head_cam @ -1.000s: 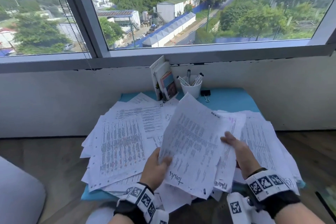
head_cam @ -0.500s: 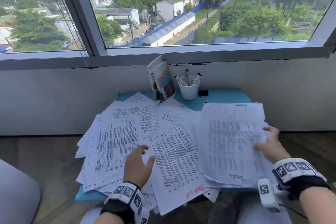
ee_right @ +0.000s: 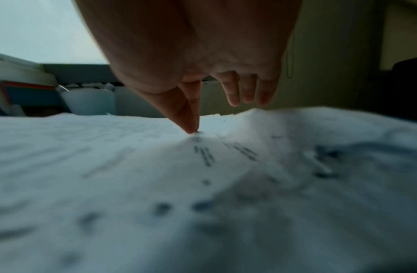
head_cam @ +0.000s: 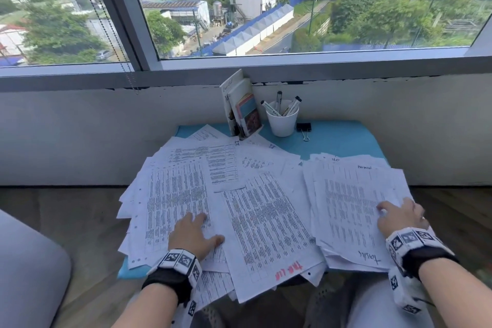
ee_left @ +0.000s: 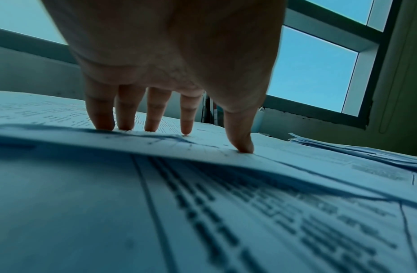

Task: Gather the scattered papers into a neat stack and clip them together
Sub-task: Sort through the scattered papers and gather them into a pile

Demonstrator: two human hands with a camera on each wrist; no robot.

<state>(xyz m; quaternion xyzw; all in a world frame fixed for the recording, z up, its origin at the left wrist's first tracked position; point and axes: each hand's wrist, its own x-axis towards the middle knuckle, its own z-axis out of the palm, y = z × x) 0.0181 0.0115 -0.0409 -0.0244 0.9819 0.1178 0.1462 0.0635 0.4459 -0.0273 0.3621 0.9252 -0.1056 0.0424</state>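
Observation:
Printed papers [head_cam: 183,189] lie scattered over the left and middle of a low blue table [head_cam: 343,141]. A squarer stack [head_cam: 348,208] lies at the right. My left hand [head_cam: 195,233] presses flat on the left sheets, its straight fingertips [ee_left: 151,127] touching the paper. On the right edge of the right stack rests my right hand [head_cam: 399,217]; its thumb and forefinger tips [ee_right: 192,129] touch the top sheet and the other fingers hover above it. A black binder clip [head_cam: 304,128] lies at the back of the table, away from both hands.
A white cup of markers [head_cam: 282,118] and a holder of booklets [head_cam: 241,109] stand at the back by the wall under the window. Sheets overhang the table's near edge above my lap. A grey cushion [head_cam: 29,274] sits at the left on the wooden floor.
A second ago both hands held a sheet up; the right hand carried it right and laid it on the right stack. The left hand dropped onto the left papers.

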